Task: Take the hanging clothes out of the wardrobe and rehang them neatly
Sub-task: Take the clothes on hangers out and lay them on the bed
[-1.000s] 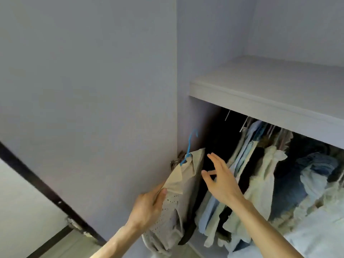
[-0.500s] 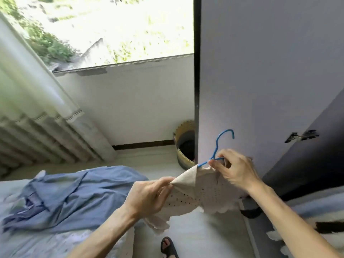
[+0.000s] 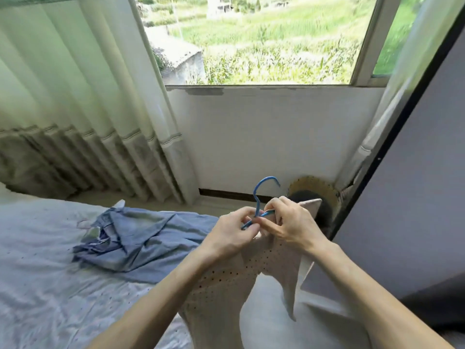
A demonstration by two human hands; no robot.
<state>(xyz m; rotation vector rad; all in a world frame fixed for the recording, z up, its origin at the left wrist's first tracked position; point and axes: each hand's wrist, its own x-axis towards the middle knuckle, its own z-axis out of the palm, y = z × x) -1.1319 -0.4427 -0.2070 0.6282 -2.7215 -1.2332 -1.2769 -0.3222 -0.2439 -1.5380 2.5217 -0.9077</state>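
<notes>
The left hand pinches the lower arm of the hanger; the right hand curls round its wire and the top. The wire slants up rightward between them, the top hanging below beside the bed; the left hand looks better placed to draw it out

Bright daylight poured through the window ahead of me, its view slightly overexposed and blurred, with wide-angle bending at the edges.

Sunlit window above white wall beyond left hand; pleated curtain, bed leftward; grey door right of right hand.
</notes>
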